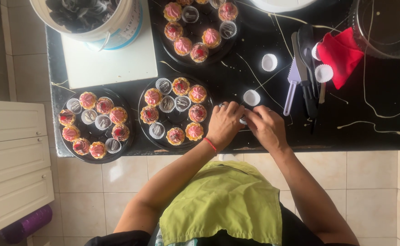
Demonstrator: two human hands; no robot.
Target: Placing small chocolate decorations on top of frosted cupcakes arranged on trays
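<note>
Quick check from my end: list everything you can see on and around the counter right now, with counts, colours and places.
Round trays of tarts: three, black, counter left and top.
Empty paper cups: three loose, white, centre-right.
Knives and spatula: dark and lilac, right.
Cloth: one, red, right.
Bucket: one, white, top left on a white board.
Clear tub: one, top right.
Apron: green.
Left hand, right hand: together over a white paper cup at the counter edge.
</note>
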